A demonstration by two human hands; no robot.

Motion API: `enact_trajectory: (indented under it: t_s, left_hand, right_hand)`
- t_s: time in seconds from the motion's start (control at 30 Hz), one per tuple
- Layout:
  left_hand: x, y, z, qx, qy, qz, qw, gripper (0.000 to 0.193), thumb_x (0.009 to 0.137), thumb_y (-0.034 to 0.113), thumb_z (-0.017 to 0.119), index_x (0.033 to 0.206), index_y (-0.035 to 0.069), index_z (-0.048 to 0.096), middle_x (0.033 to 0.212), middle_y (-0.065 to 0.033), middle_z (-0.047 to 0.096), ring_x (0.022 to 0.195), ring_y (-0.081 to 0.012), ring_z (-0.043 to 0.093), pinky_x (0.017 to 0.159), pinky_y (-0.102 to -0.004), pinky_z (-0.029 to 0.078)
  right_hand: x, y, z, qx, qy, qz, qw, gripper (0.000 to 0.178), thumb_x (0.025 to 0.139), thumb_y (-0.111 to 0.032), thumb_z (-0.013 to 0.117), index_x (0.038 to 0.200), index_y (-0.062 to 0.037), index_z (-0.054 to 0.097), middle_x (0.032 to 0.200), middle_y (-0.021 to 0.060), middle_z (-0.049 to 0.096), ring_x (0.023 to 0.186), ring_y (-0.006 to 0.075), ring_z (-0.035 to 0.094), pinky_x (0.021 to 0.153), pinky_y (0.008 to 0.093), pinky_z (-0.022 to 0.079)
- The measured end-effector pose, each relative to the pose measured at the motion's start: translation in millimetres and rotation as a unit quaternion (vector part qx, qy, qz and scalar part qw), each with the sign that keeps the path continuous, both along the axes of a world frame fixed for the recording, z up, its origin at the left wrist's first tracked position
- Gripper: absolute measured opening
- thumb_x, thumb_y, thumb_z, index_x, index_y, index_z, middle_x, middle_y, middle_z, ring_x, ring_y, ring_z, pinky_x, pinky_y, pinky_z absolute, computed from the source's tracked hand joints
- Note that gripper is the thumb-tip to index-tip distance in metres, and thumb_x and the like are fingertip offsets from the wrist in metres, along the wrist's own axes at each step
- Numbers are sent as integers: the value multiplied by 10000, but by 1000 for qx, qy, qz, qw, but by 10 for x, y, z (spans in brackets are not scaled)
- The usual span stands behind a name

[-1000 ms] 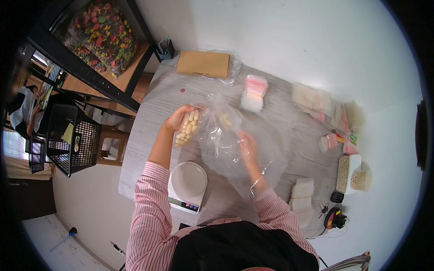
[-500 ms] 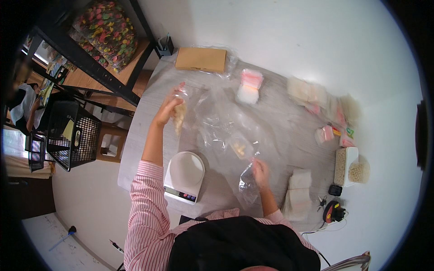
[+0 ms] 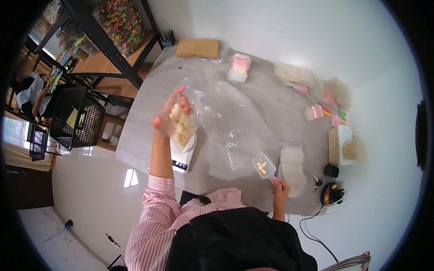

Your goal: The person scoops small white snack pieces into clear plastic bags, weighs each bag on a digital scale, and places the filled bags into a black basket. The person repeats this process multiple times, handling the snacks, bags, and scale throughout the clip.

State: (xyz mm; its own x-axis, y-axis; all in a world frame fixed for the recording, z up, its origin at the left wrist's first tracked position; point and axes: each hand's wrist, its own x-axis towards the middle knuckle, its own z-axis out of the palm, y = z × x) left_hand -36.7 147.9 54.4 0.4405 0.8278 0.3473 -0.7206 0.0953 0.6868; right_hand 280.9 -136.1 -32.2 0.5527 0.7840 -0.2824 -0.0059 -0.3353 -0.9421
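Observation:
My left hand [image 3: 162, 127] is closed on a small clear plastic bag [image 3: 182, 128] partly filled with pale cream finger-shaped pieces. The bag hangs tilted above a white kitchen scale [image 3: 181, 161], hiding most of its round plate. In my right hand [image 3: 280, 188] is the handle of a translucent plastic scoop [image 3: 267, 163]. A few of the same cream pieces lie in its bowl. Between my hands, a large clear plastic bag [image 3: 230, 108] is spread out on the grey table; whether anything is inside it I cannot tell.
Stacks of flat bags [image 3: 293, 169] lie right of the scoop, with a tub of beige pellets [image 3: 340, 144] beyond. At the back are a cardboard box [image 3: 198, 48] and a banded bundle of small bags [image 3: 238, 68]. A black basket [image 3: 72, 119] and another person stand left.
My left hand has brought the small bag nearer, over the scale, and turned it. My right hand has drawn the scoop out of the large bag, toward the right.

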Motion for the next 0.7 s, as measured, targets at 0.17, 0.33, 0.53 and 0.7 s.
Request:
enact_trajectory:
  t_s: [0.17, 0.33, 0.53, 0.7]
  left_hand:
    - [372, -528, 68, 136, 247, 181, 942, 947, 489, 329, 788, 1275, 43, 344, 996, -50, 450, 903, -175, 442, 799, -305, 389]
    - [691, -1034, -69, 223, 385, 198, 874, 877, 486, 207, 792, 1247, 52, 384, 1040, -93, 475, 939, -201, 466, 824, -323, 390]
    - [913, -1411, -183, 239, 417, 206, 853, 828, 508, 263, 780, 1224, 75, 409, 1009, -89, 505, 944, -226, 478, 854, -348, 328]
    - [993, -1532, -93, 297, 452, 277, 794, 808, 509, 294, 772, 1205, 90, 417, 979, -89, 510, 924, -239, 478, 836, -352, 300]
  right_hand:
    - [182, -295, 449, 62, -27, -31, 997, 158, 810, -100, 552, 871, 8, 650, 666, -9, 558, 560, 40, 432, 510, 189, 335]
    - [212, -150, 954, 133, -36, 1, 990, 161, 800, -89, 557, 886, 11, 650, 675, 0, 582, 551, 40, 436, 493, 189, 326]
    - [1, 405, 1543, 146, -177, 200, 953, 180, 777, -83, 565, 916, -1, 646, 628, 47, 598, 569, 54, 485, 504, 218, 375]
    - [-279, 528, 1895, 159, -379, 310, 857, 167, 701, -100, 604, 843, -27, 653, 625, 78, 599, 551, 164, 559, 500, 284, 425]
